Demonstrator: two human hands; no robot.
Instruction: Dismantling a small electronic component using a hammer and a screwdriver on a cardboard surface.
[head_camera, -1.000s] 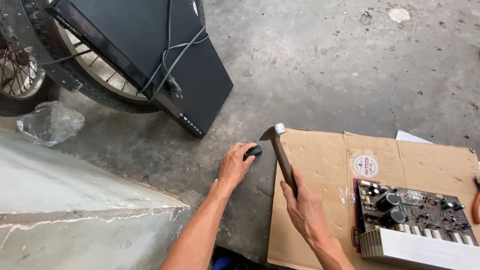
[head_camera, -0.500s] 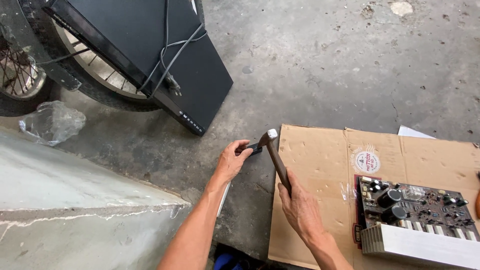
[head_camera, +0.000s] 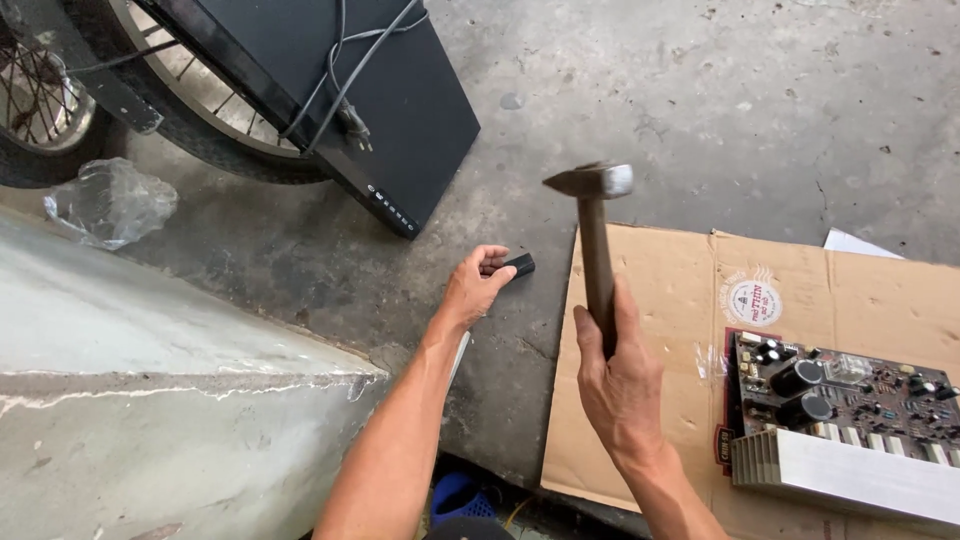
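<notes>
Here the right hand (head_camera: 622, 385) is clamped around the lower part of a hammer (head_camera: 596, 250) handle, fingers wrapped fully, thumb up along the wood. The hammer stands nearly upright, its metal head at the top, raised clear of the floor and pointing left, above the left edge of the cardboard sheet (head_camera: 680, 330).

Left hand (head_camera: 474, 288) is low on the concrete floor (head_camera: 700, 110), to the left of the hammer. Its fingers are closed on a small black block (head_camera: 517, 266), which lies on the concrete just left of the cardboard's far left corner; the block's right end sticks out past the fingertips. Hammer head sits above and to the right of the block, apart from it.

Surroundings: circuit board (head_camera: 850, 395) with dark cylindrical capacitors lies on the cardboard at right, with a ribbed metal heat sink (head_camera: 850, 475) along its near edge. Far left: a black flat panel (head_camera: 380, 100) leans against a spoked wheel (head_camera: 150, 80), cables hanging over it. A crumpled clear plastic bag (head_camera: 110, 200) lies beside the tyre. A concrete ledge (head_camera: 150, 400) fills the near left.
</notes>
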